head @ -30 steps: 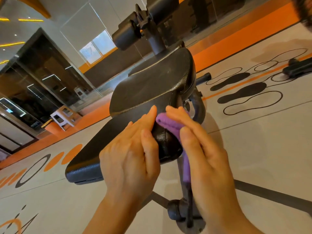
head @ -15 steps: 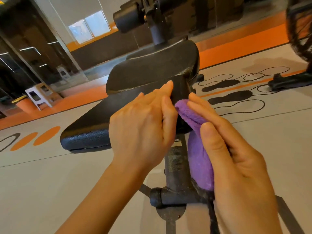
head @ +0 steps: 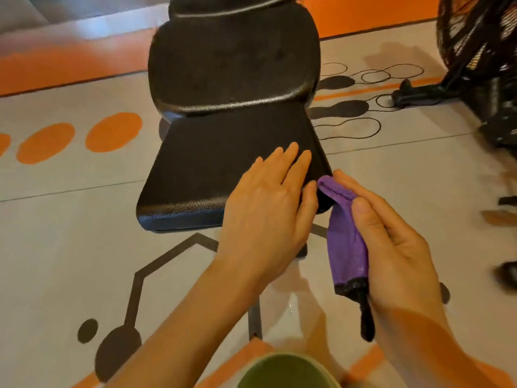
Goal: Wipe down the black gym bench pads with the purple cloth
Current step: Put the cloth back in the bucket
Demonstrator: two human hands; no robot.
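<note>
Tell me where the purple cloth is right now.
In the head view the cloth is right of centre, held in the right hand, its top end against the near right corner of the bench pad, beside the left hand.

Evenly and warmly lit from above, colours saturated. Soft sheen along the seams of the black bench pads. Faint shadows on the floor. Blurred toward the top edge; wide-angle bending at the corners.
</note>
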